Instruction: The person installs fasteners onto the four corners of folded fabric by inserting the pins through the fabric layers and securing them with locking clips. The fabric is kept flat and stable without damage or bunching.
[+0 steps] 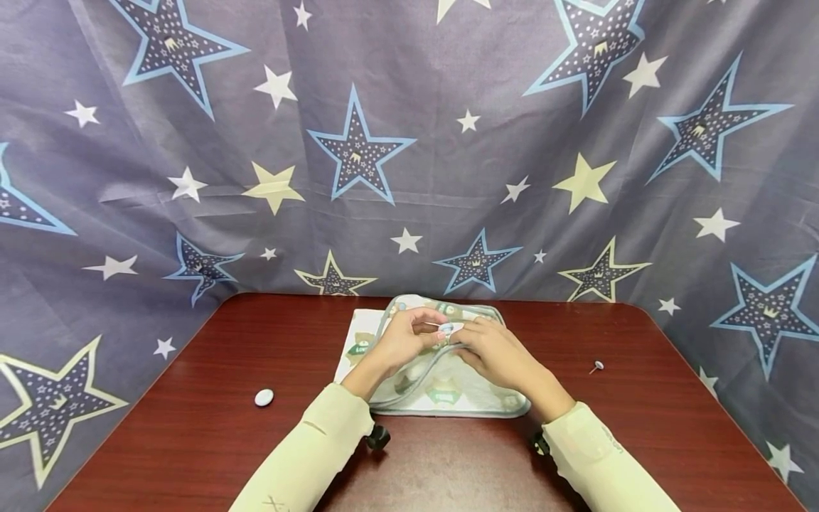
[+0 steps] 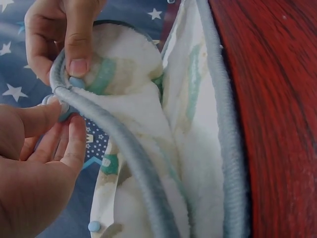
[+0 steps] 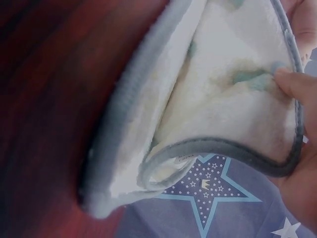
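Observation:
A white cloth pad (image 1: 441, 398) with a bear print and blue-grey bound edge lies folded on the table, its upper layer lifted. My left hand (image 1: 403, 341) pinches a small round white-and-pale-blue duvet clip piece (image 2: 64, 110) at the bound edge. My right hand (image 1: 502, 355) grips the lifted edge beside it, thumb on the fleecy side in the right wrist view. A light-blue round piece (image 2: 76, 82) shows just under that thumb in the left wrist view. Whether the clip pieces are joined through the cloth is hidden.
On the dark red table (image 1: 192, 455), a white round cap (image 1: 264, 397) lies left of the pad. To the right lies a pin with a round head (image 1: 598, 366). A star-patterned curtain (image 1: 435, 178) hangs behind the table's far edge.

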Motion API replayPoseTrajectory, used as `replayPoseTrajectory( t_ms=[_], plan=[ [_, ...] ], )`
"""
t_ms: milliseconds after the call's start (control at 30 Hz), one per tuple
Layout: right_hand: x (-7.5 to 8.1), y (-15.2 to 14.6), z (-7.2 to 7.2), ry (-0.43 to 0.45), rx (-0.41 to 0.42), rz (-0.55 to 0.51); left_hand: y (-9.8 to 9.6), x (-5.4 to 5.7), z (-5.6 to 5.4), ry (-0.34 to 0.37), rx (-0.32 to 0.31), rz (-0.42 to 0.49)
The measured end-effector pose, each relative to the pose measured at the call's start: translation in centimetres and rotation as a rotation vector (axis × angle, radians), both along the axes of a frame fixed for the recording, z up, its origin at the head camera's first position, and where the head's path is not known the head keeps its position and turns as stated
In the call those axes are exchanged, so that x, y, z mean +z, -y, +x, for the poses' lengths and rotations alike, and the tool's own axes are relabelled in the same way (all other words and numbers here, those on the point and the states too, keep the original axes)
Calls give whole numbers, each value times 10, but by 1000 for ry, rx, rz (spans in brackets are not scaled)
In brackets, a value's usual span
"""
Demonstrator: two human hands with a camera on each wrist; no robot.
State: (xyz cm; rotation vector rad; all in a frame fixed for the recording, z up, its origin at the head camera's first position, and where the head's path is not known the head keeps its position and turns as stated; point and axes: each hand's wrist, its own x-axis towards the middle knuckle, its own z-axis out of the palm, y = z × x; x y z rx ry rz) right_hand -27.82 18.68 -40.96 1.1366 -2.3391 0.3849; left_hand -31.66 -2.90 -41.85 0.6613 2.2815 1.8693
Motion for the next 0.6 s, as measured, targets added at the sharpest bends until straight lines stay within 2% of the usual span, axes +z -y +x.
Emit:
replayPoseTrajectory(
  t_ms=[133, 433, 600],
  plan=[
    [1, -1, 0, -6, -14, -1, 0, 0, 0, -4, 1, 0],
    [1, -1, 1, -62, -82, -52, 1, -1, 3, -59, 79, -8],
    [1, -1, 0, -103, -81, -74, 1, 2, 4, -99, 99, -24]
  ],
)
